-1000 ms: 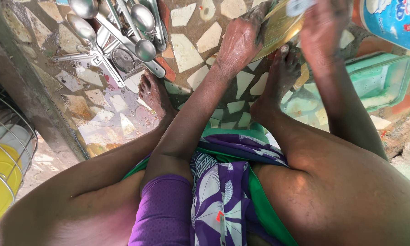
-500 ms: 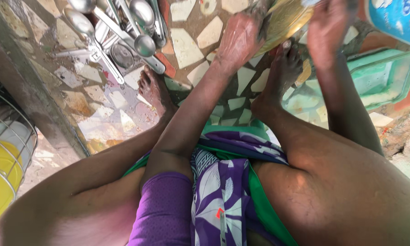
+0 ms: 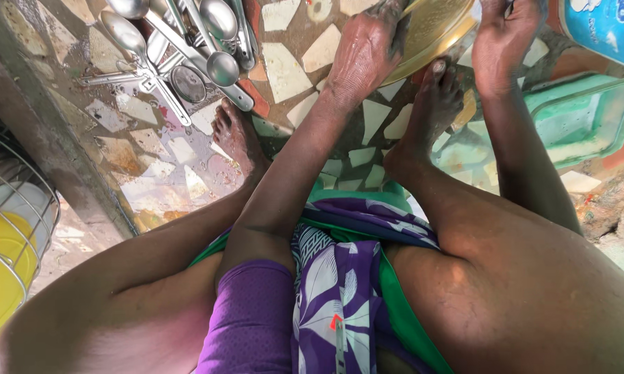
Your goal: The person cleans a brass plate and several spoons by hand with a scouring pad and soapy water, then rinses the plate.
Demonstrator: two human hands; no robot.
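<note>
left hand (image 3: 364, 50) curled over the near rim of brass plate (image 3: 433, 28), gripping it | right hand (image 3: 500, 38) pressed on the plate's far side, fingers cut off at frame top, grip cannot tell | plate tilted above right foot (image 3: 429, 104) | steel spoons (image 3: 187, 48) heaped well left of plate | green tray (image 3: 589, 118) just right of it

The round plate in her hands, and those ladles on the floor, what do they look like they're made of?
Round plate: probably brass or similar metal, from its golden-yellow sheen; left hand and right hand grip it. Ladles: likely stainless steel, silvery with bright reflections.
</note>
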